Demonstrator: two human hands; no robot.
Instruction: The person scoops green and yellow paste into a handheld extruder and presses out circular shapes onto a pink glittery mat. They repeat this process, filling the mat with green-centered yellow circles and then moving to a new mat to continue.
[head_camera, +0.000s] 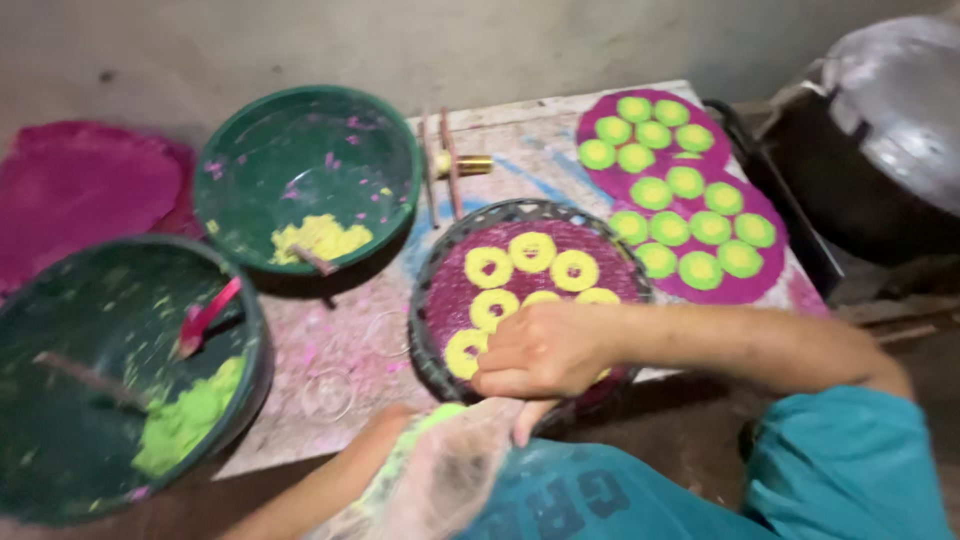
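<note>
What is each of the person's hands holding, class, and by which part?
The right hand presses fingers on a yellow ring in the woven tray; no grasp visible. The left hand is blurred: cannot tell.

Looks like a small home workshop for handmade coloured goods, set low against a bare, stained plaster wall (300, 40) along the top of the frame. Rough work board (330, 340) at centre, dusted with pink and blue powder. Two green basins (305, 150) (90, 370) at left, holding yellow and green paste. Woven round tray (430, 290) with yellow rings at centre; purple sheets (770, 265) with green discs at upper right. Large metal pot (880, 130) at far right.
</note>
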